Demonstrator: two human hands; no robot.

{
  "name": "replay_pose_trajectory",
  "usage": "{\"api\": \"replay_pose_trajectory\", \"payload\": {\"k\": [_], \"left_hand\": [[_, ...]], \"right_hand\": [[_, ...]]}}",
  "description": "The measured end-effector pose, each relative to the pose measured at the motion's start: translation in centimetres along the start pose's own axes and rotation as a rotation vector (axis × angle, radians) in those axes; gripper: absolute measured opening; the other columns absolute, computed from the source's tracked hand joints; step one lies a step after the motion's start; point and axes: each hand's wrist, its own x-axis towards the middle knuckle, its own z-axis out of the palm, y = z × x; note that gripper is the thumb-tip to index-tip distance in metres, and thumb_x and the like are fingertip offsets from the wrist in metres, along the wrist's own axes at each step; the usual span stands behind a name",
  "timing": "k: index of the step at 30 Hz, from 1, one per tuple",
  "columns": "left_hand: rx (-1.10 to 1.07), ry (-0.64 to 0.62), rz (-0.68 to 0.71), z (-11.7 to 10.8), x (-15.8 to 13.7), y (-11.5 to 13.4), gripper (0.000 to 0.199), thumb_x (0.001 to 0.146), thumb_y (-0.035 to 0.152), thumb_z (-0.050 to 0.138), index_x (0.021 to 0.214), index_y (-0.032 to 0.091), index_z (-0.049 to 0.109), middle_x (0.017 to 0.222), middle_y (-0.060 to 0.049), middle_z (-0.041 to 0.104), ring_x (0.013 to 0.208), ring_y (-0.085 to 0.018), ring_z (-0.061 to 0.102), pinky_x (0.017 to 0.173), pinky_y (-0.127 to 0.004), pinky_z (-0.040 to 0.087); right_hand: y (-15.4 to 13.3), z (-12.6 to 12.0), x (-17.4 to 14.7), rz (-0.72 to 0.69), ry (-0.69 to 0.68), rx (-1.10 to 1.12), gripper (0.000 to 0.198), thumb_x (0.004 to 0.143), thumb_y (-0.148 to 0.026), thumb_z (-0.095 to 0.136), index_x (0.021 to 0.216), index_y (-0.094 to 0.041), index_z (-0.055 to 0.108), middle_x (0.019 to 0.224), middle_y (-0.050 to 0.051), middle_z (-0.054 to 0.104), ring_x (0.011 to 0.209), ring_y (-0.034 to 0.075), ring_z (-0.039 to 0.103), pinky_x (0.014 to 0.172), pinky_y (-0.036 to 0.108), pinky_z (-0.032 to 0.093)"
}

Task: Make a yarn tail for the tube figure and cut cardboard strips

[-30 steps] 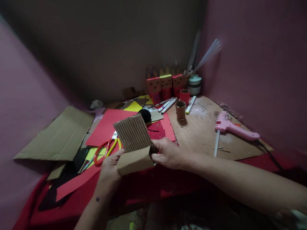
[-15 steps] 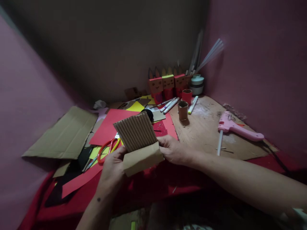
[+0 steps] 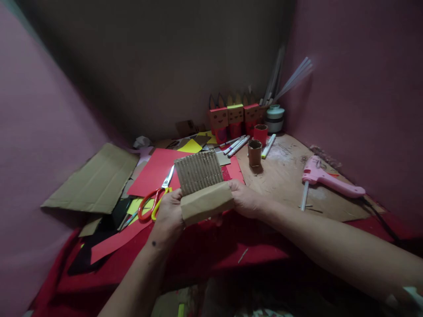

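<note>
I hold a piece of corrugated cardboard [image 3: 199, 176] between both hands, above the red sheet near the table's front. Its lower smooth-faced part [image 3: 206, 202] is rolled over toward me, and its ribbed part stands up behind. My left hand [image 3: 168, 213] grips the roll's left end. My right hand [image 3: 246, 200] grips its right end.
Red-handled scissors [image 3: 153, 202] lie just left of my left hand on red paper [image 3: 155, 169]. A flat cardboard sheet [image 3: 95, 180] lies far left. A pink glue gun [image 3: 325, 180] rests at right. Small cardboard tubes [image 3: 254, 152], markers [image 3: 238, 145] and box figures [image 3: 235, 115] stand at the back.
The lower part of the cardboard has been rolled up more tightly, so less of the ribbed part stands above it. Both hands have shifted slightly right and up in the view.
</note>
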Motion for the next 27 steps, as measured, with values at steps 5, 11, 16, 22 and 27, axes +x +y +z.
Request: {"api": "replay_pose_trajectory", "payload": {"k": [5,11,16,22,27], "left_hand": [[0.121,-0.252,-0.084,-0.6,0.4,1.3,0.019,0.056,0.021,0.072,0.072,0.012,0.073,0.048,-0.002,0.064,0.045,-0.016,0.058,0.044,-0.023,0.045],[0.227,-0.231,-0.02,-1.5,1.0,0.5,0.016,0.059,0.019,0.063,0.069,0.012,0.073,0.036,0.003,0.052,0.031,-0.008,0.04,0.034,-0.019,0.03],[0.213,-0.323,-0.056,-1.5,1.6,0.7,0.013,0.061,0.02,0.061,0.06,0.011,0.07,0.038,0.001,0.053,0.036,-0.01,0.046,0.039,-0.02,0.034],[0.206,-0.303,0.084,-0.2,1.4,2.4,0.013,0.062,0.017,0.06,0.068,0.013,0.072,0.049,0.001,0.061,0.049,-0.015,0.056,0.047,-0.022,0.039],[0.18,-0.39,0.059,0.0,2.7,3.4,0.01,0.064,0.016,0.06,0.068,0.014,0.069,0.047,0.0,0.058,0.047,-0.013,0.053,0.044,-0.022,0.036]], "right_hand": [[-0.1,-0.3,0.0,-0.015,0.014,-0.071,0.019,0.074,-0.025,0.055,0.075,-0.009,0.067,0.054,0.003,0.066,0.051,0.013,0.062,0.053,0.025,0.05],[-0.4,-0.4,0.0,0.011,0.024,-0.11,0.018,0.069,-0.02,0.052,0.068,-0.009,0.067,0.052,0.004,0.066,0.05,0.014,0.062,0.053,0.026,0.051],[-0.3,-0.6,-0.1,0.014,0.021,-0.112,0.02,0.071,-0.022,0.053,0.076,-0.009,0.067,0.049,0.002,0.063,0.047,0.013,0.061,0.053,0.025,0.05],[0.9,-1.1,0.0,0.052,0.037,-0.083,0.024,0.076,-0.032,0.056,0.082,-0.011,0.066,0.05,0.002,0.061,0.049,0.013,0.06,0.053,0.026,0.05],[1.1,-1.0,0.4,0.046,0.092,-0.02,0.029,0.077,-0.04,0.057,0.085,-0.014,0.064,0.052,0.002,0.062,0.044,0.013,0.057,0.048,0.026,0.049]]}}
